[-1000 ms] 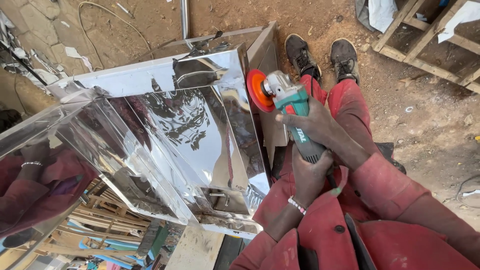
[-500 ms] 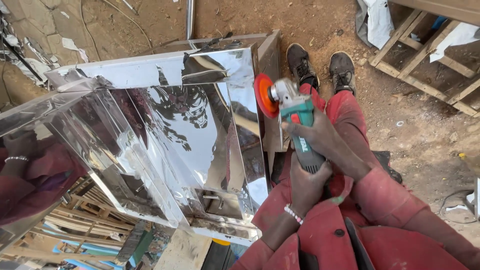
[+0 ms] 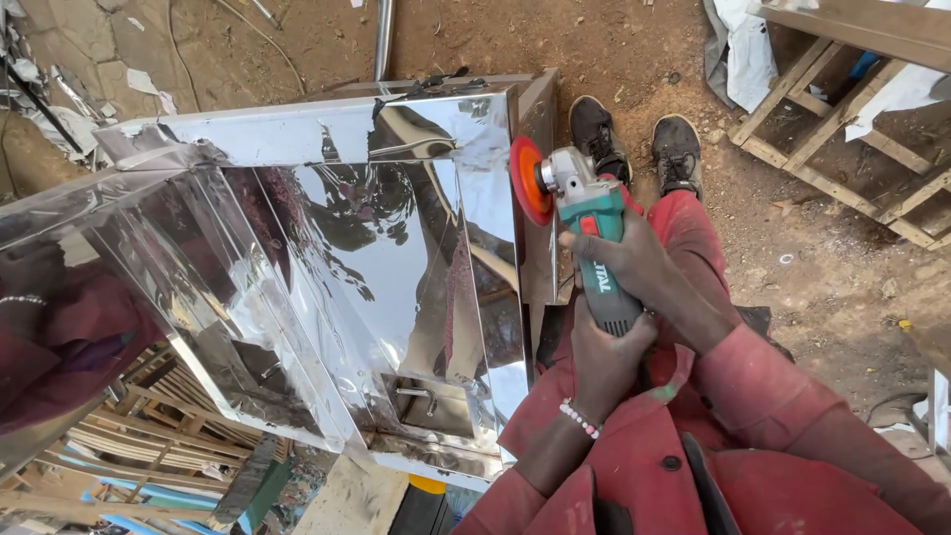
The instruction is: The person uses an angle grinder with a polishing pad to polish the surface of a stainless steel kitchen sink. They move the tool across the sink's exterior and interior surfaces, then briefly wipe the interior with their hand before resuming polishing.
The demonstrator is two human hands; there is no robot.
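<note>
I hold a teal and grey angle grinder (image 3: 586, 230) with an orange disc (image 3: 528, 179) in both hands. My right hand (image 3: 644, 267) wraps the front of the grinder body. My left hand (image 3: 606, 359), with a beaded bracelet at the wrist, grips the rear handle. The disc sits against the right edge of a mirror-polished stainless steel box (image 3: 327, 267), near its top corner. My red sleeves and trousers fill the lower right.
My two dark shoes (image 3: 639, 144) stand on the dirt floor beyond the grinder. A wooden pallet (image 3: 842, 149) and white sheeting (image 3: 748, 54) lie at the upper right. A metal pipe (image 3: 383, 38) lies at the top. Wooden slats (image 3: 139, 436) show at lower left.
The grinder and both hands keep the same grip at the box's right edge. The view has shifted slightly, so the scene sits a little higher and to the right.
</note>
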